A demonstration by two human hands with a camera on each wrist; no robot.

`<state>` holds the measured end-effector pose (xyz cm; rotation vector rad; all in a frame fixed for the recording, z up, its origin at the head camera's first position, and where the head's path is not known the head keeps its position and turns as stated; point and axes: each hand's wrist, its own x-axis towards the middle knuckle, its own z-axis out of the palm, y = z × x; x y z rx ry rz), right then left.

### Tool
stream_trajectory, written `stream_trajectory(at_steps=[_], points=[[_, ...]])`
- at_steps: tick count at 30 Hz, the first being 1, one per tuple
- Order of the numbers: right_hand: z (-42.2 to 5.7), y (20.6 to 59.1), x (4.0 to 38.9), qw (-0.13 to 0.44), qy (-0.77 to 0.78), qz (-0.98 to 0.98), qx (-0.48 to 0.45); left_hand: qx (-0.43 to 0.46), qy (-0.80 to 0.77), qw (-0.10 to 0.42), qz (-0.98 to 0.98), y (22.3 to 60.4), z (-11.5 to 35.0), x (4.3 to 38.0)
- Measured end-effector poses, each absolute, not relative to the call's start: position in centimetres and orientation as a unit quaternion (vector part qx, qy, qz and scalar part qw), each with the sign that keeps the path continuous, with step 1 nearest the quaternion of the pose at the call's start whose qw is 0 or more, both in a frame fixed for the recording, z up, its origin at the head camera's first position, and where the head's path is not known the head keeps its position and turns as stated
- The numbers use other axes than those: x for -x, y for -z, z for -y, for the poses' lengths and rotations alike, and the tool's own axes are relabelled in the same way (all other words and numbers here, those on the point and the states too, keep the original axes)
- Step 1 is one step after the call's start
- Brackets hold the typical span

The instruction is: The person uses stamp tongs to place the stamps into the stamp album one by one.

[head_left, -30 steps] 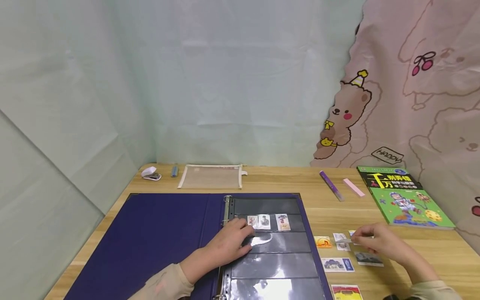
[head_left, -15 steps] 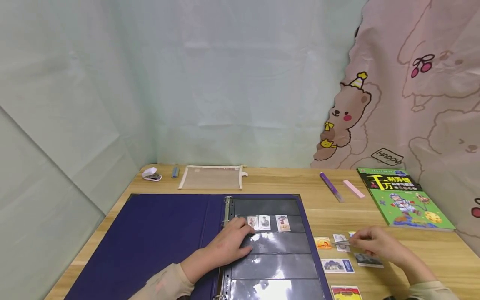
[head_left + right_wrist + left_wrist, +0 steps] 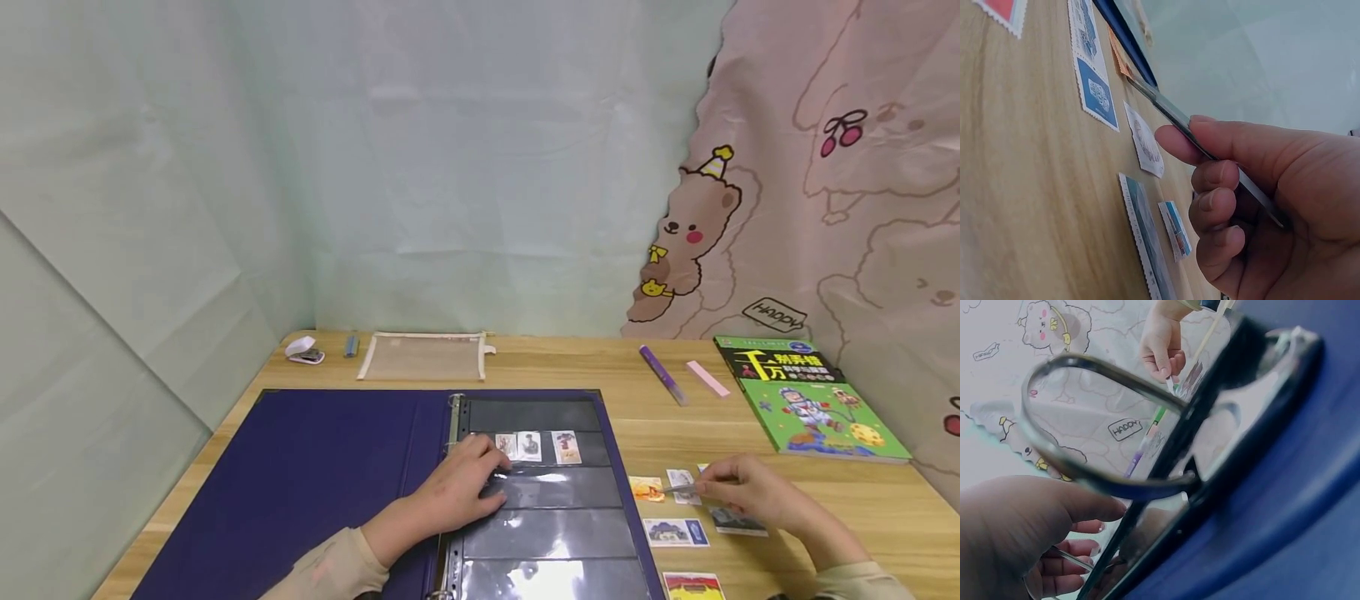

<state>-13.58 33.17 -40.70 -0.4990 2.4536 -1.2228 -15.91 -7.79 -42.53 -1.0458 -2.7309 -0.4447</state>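
Observation:
My right hand (image 3: 753, 492) pinches a pair of metal tweezers (image 3: 1175, 115) between thumb and fingers. The tweezer tips meet the edge of an orange stamp (image 3: 645, 489), which lies beside the album. A pale portrait stamp (image 3: 1145, 140) lies under the tweezers' line, just to the right of the orange one. My left hand (image 3: 459, 487) rests with relaxed fingers on the black pocket page (image 3: 555, 533) of a blue ring-binder stamp album (image 3: 315, 467), by the metal rings (image 3: 1054, 444). Several stamps, including a grey figure stamp (image 3: 529, 446), sit in the page's second row.
Other stamps lie right of the album: a blue-and-white one (image 3: 675, 532), a red-yellow one (image 3: 692, 586) and a dark landscape (image 3: 738, 522). Farther back are a stapler (image 3: 304, 351), mesh pouch (image 3: 422, 357), purple pen (image 3: 662, 374), pink strip (image 3: 707, 378) and green book (image 3: 817, 408).
The tweezers in my right hand have shifted left, their tips passing from the portrait stamp to the orange stamp. My left hand has stayed on the page.

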Motion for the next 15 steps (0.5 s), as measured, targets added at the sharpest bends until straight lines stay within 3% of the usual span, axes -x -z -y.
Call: stream_trajectory(at_steps=[15], points=[[-33.69,39.99,13.34,0.156,0.414,-0.873,0.205,0.358,0.158,0.107,0.914,42.70,7.85,15.96]])
